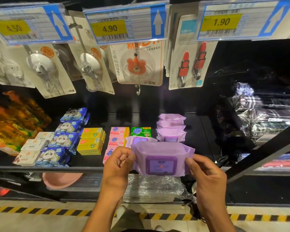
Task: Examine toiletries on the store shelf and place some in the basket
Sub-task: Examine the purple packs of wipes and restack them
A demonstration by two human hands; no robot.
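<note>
Both hands, left (pixel 119 166) and right (pixel 206 174), pinch the wipes pack (pixel 162 158) by its ends (label up) — keep it level to read.

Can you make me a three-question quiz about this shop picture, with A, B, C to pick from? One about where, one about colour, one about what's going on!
1. Where does the green box sit?
A. On the shelf, just left of the stacked purple packs.
B. Hanging from a hook up high.
C. Down on the floor.

2. What colour is the held pack?
A. Orange.
B. Purple.
C. Green.

3. How is the held pack kept up?
A. It lies on the shelf.
B. One hand carries it.
C. The left hand and right hand each pinch an end.

Answers: 1 A, it stands beside the purple stack. 2 B, wrapper and lid are purple. 3 C, fingers of both hands grip its ends.
</note>
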